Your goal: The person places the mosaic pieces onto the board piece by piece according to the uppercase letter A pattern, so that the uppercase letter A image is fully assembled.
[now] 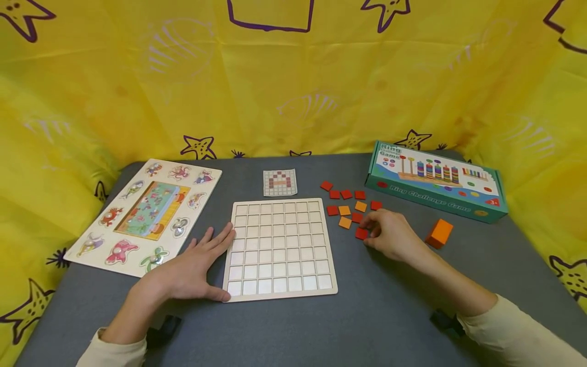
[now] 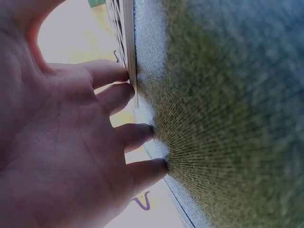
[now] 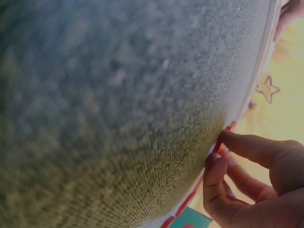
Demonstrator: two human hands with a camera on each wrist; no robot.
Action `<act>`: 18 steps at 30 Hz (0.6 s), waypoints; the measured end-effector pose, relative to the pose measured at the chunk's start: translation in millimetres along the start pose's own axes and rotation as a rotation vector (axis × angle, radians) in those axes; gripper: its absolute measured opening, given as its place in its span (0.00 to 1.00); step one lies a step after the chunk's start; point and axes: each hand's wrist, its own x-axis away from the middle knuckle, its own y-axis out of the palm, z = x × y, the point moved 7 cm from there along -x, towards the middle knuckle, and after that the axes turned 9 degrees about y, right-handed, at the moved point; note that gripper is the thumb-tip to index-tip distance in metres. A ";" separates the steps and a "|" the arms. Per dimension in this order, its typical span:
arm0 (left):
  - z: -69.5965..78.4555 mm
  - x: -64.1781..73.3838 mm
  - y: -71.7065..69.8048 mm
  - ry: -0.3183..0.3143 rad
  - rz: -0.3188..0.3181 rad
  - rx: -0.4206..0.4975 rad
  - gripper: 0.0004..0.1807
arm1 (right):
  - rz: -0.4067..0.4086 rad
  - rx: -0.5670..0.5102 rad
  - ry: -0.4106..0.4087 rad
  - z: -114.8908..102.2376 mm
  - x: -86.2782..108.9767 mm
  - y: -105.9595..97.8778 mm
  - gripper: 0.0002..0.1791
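Red and thin, the square tile (image 1: 361,234) lies at the near end of the loose tiles (image 1: 344,210), right of the gridded board (image 1: 278,243) on the grey desk (image 1: 293,331). The right hand (image 1: 392,234) pinches it between thumb and forefinger; the fingers of the left hand (image 1: 190,270) are spread and straight, touching the board's left rim. The tile looks light and stiff — probably wood, unlikely to bend or break — and so flat that opposite edges should offer the surest hold; its faces may be slightly slippery. The head view alone gives the layout, including the patterned card (image 1: 280,182) beyond the board. The right wrist view shows the tile nearly edge-on, with the fingers at its margins, a contact partly hidden from above. The left wrist view adds the palm and two fingers reaching past the board's edge toward the desk.
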 end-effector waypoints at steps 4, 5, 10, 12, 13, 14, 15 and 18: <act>-0.2 0.3 -0.2 -0.003 0.001 -0.010 0.73 | -0.012 -0.003 0.006 0.4 -3.5 1.2 0.12; -0.1 0.3 -0.1 -0.003 0.001 -0.010 0.73 | -0.014 -0.007 0.006 0.6 -4.2 1.0 0.12; 0.5 -0.2 0.4 -0.002 0.006 -0.015 0.72 | -0.023 -0.047 0.024 2.7 -6.8 -2.0 0.12; 0.5 -0.6 0.7 -0.001 0.006 -0.023 0.72 | -0.029 -0.067 0.032 2.9 -7.4 -3.4 0.12; 0.4 -0.8 0.9 -0.002 0.006 -0.026 0.72 | -0.029 -0.075 0.036 3.0 -8.0 -3.9 0.12; 0.3 -1.0 1.0 -0.002 0.007 -0.028 0.72 | -0.033 -0.085 0.037 2.5 -8.4 -4.3 0.12; 0.2 -1.1 1.1 -0.002 0.008 -0.028 0.72 | -0.033 -0.092 0.034 1.6 -8.7 -4.9 0.12; 0.0 -1.2 1.3 -0.003 0.008 -0.028 0.72 | -0.026 -0.117 0.019 -2.6 -10.0 -6.5 0.12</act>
